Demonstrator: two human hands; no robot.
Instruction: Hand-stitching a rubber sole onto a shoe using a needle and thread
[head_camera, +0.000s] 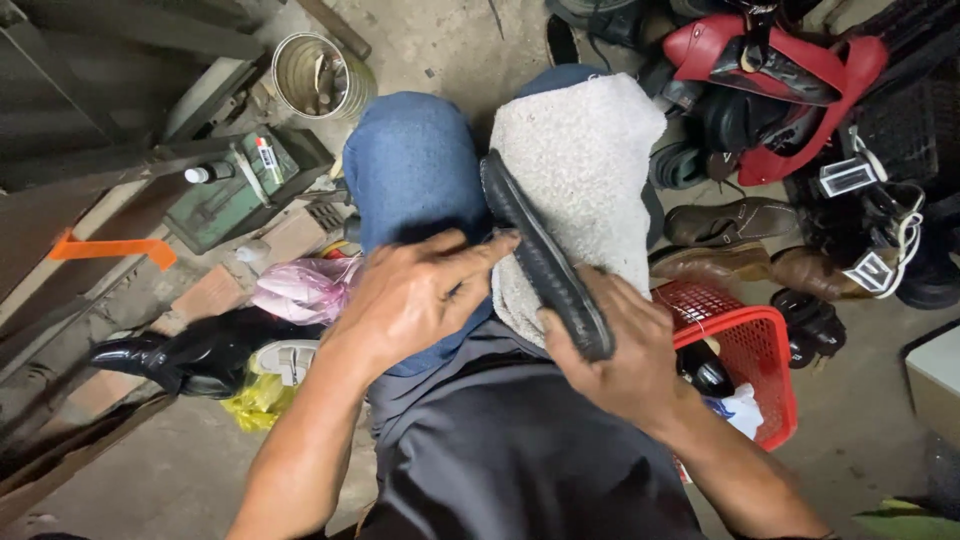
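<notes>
A black shoe (540, 250) lies sole-edge up across my lap, resting on a grey-white towel (585, 160) draped over my right knee. My right hand (610, 355) grips the near end of the shoe. My left hand (420, 295) lies over my blue-jeaned left thigh with its fingertips pressed against the side of the shoe near the middle. Whether the left hand holds a small tool is hidden by the fingers.
A red plastic basket (755, 345) stands at my right, with several brown and black shoes (730, 225) and a red bag (790, 70) beyond. At left are a black shiny shoe (190, 355), a pink bag (300, 290), a green metal box (245, 185) and a tin can (315, 75).
</notes>
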